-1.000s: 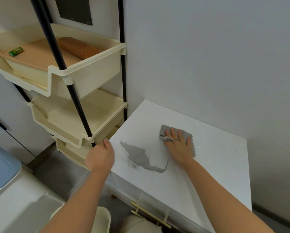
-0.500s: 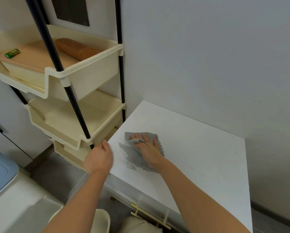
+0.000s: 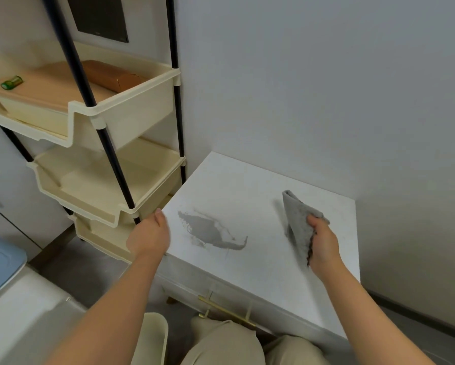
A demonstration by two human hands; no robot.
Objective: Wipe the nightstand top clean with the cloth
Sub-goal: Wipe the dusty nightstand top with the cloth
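Head view: not done yet. Grey smear (image 3: 210,231) still on the white nightstand top (image 3: 247,180), at 9 o'clock from the folded grey cloth (image 3: 296,219). Cloth gripped in right hand (image 3: 324,245), seemingly lifted clear. Left hand (image 3: 148,237) at the top's 9 o'clock edge, fingers hidden, grip impossible to tell. No legible writing.

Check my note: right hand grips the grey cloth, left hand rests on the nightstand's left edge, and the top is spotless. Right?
Not spotless: the head view shows a grey smear on the nightstand top between the hands. The right hand does grip the grey cloth, and the left hand rests on the left edge.
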